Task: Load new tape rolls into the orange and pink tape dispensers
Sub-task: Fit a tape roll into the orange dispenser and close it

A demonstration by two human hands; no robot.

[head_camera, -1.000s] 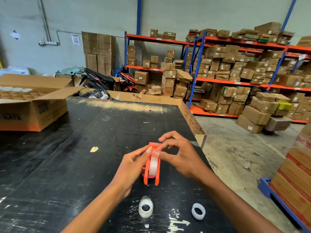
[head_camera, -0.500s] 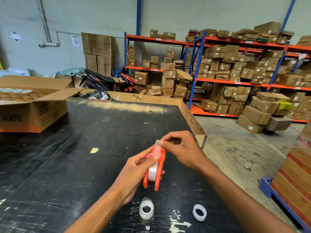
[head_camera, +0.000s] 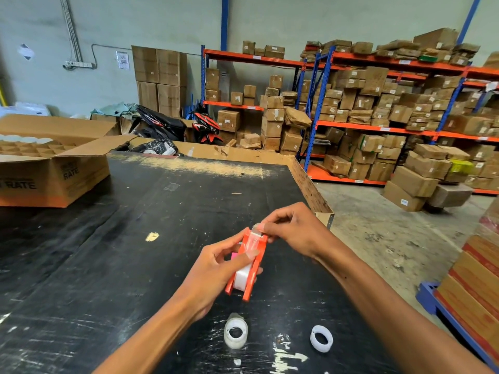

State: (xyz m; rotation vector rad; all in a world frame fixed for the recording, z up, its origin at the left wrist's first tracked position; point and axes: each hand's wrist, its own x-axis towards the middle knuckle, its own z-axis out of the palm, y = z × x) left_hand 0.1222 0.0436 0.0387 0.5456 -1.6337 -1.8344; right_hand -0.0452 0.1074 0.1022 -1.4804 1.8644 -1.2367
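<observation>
My left hand [head_camera: 213,273] holds the orange tape dispenser [head_camera: 247,268] tilted above the black table [head_camera: 108,265]. A white tape roll [head_camera: 243,276] sits inside it. My right hand [head_camera: 294,230] pinches the free end of the clear tape [head_camera: 255,236] at the dispenser's far tip, where the strip runs along its top. A bit of the pink dispenser [head_camera: 234,256] shows behind my left fingers, mostly hidden. Two more rolls lie on the table near me: a clear tape roll [head_camera: 235,334] and a thinner white ring [head_camera: 321,338].
An open cardboard box [head_camera: 54,171] with divider cells stands at the table's far left. The table's right edge [head_camera: 310,190] drops to a concrete floor. Stacked cartons on a blue pallet [head_camera: 475,290] stand at my right. Shelving full of boxes fills the background.
The dispenser has been lifted and tilted in my left hand. My right hand has pulled the tape end out along the top toward the far tip.
</observation>
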